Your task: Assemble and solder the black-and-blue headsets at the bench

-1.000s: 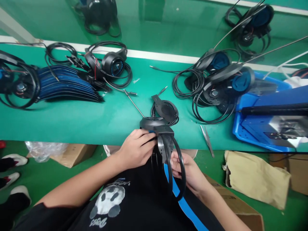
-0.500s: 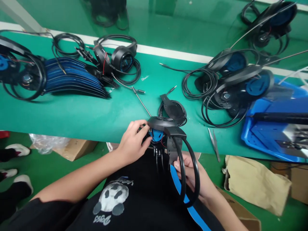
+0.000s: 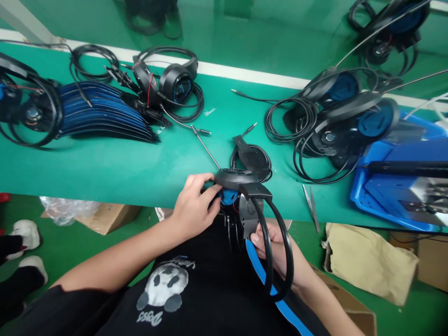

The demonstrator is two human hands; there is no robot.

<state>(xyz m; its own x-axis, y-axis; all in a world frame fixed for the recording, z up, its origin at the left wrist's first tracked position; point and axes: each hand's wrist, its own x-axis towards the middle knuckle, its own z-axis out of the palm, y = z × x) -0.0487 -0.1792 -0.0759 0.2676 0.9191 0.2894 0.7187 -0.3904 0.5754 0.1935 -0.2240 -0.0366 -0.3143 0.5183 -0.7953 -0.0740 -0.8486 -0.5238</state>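
Observation:
At the table's near edge is a black headset [image 3: 235, 178] with blue inside its earcup and two curved headband tubes pointing toward me. My left hand [image 3: 196, 201] is closed on the earcup from the left, thumb and fingers at its rim. My right hand [image 3: 275, 242] pinches the end of a blue-and-black headband strip [image 3: 256, 262] beside the grey perforated plate [image 3: 249, 212], behind the tubes. The far end of the strip runs down out of view. A microphone boom [image 3: 206, 149] sticks out from the headset. Just beyond lie a coiled cable and a flat black piece [image 3: 251, 157].
A stack of blue-and-black strips [image 3: 105, 112] lies at left beside another headset [image 3: 175, 84]. More headsets [image 3: 371, 121] with coiled cables are at right, next to a blue bin [image 3: 360, 186]. Tweezers [image 3: 311, 205] lie at the table edge. Cardboard boxes [image 3: 108, 217] stand on the floor.
The grey perforated plate has turned to face up more, and the headband tubes have shifted slightly right. My left hand stays on the earcup; my right hand keeps its pinch.

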